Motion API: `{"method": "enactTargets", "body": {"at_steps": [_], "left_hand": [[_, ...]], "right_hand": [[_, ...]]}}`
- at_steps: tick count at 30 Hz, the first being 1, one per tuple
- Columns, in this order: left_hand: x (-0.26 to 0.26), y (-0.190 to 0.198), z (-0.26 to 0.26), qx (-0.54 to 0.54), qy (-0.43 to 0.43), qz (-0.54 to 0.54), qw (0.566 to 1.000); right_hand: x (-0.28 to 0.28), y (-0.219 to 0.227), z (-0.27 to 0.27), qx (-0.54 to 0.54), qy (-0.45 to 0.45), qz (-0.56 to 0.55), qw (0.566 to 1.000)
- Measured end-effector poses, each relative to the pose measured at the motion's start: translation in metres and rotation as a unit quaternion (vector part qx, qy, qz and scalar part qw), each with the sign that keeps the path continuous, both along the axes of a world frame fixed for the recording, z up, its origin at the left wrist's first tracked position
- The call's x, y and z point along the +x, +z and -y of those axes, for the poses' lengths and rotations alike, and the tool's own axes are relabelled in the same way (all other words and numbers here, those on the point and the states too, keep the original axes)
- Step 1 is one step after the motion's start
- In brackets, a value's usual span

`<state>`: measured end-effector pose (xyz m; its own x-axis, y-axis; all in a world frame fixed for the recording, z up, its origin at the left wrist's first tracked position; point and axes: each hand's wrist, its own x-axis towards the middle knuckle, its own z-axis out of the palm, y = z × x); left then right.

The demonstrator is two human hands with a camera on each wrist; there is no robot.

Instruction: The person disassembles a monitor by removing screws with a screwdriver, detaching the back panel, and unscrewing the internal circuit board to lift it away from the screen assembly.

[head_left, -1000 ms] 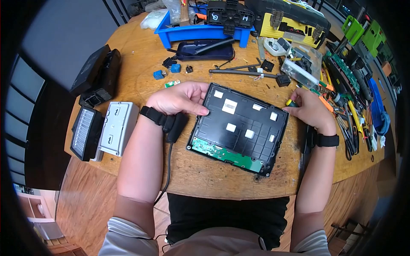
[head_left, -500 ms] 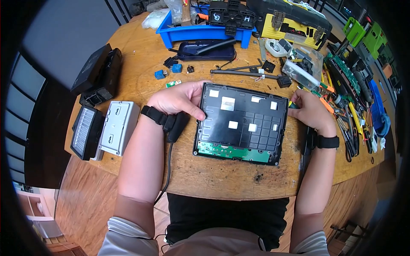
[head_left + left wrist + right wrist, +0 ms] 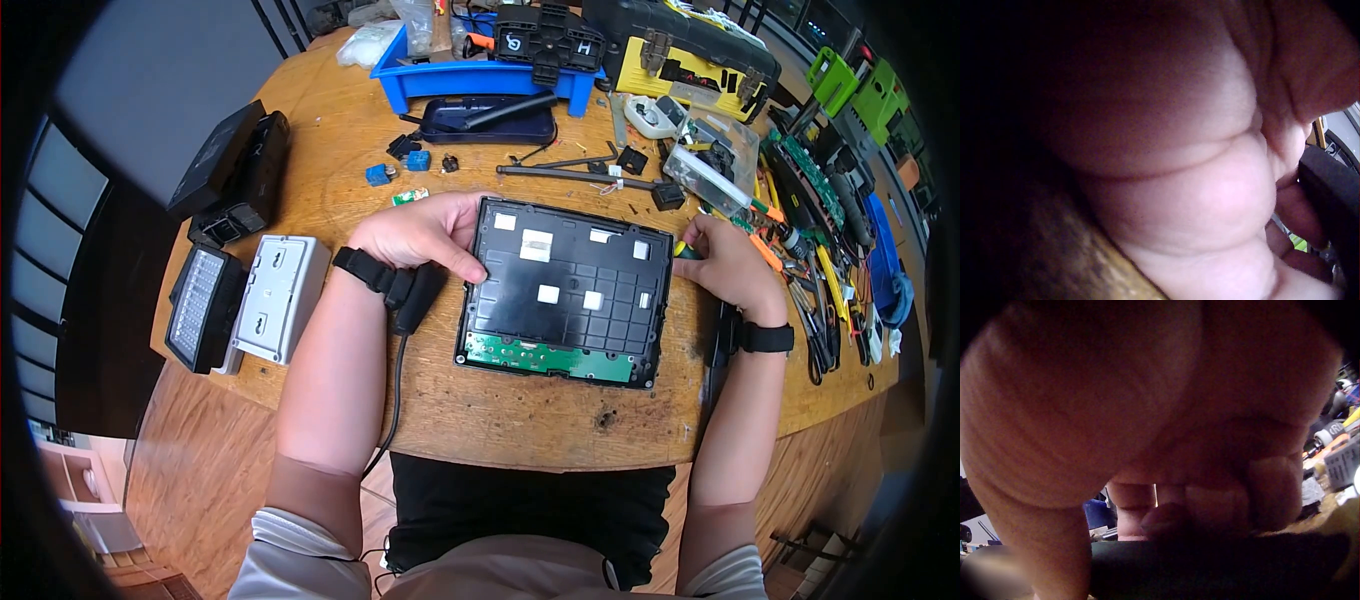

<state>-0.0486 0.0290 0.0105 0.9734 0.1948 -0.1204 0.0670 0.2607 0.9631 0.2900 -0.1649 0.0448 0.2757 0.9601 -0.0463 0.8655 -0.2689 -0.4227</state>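
A flat black electronic device, its inside face up, is tilted slightly in front of me. White pads dot the black plastic, and a green circuit board runs along the near edge. My left hand grips the device's left edge, thumb on top and fingers hidden beneath. At the opposite edge, my right hand holds a small tool with a yellow and green handle, mostly covered by the fingers. Curled fingers show above a dark surface in the right wrist view. The palm fills most of the left wrist view.
Black cases, a lamp with small LEDs and a white box stand left. Behind are a blue tray and loose dark parts. Pliers and other hand tools crowd the right, below a yellow-black toolbox.
The device has turned counterclockwise, its near edge now more level and farther from me. Both hands stay at its sides, with little movement in the last half second.
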Motion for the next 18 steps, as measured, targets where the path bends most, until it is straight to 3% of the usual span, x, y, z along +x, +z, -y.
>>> {"method": "enactTargets", "body": {"at_steps": [9, 15, 18], "left_hand": [[0.007, -0.002, 0.005, -0.029, 0.024, 0.027, 0.999], [0.003, 0.007, 0.005, 0.090, 0.055, -0.034, 0.994], [0.005, 0.009, 0.006, 0.062, 0.043, -0.027, 0.997]], "right_hand": [[0.002, -0.002, 0.000, 0.005, 0.006, -0.004, 1.000], [-0.001, 0.000, 0.000, -0.001, -0.002, -0.004, 1.000], [-0.001, 0.000, 0.000, 0.002, -0.003, 0.007, 1.000]]}}
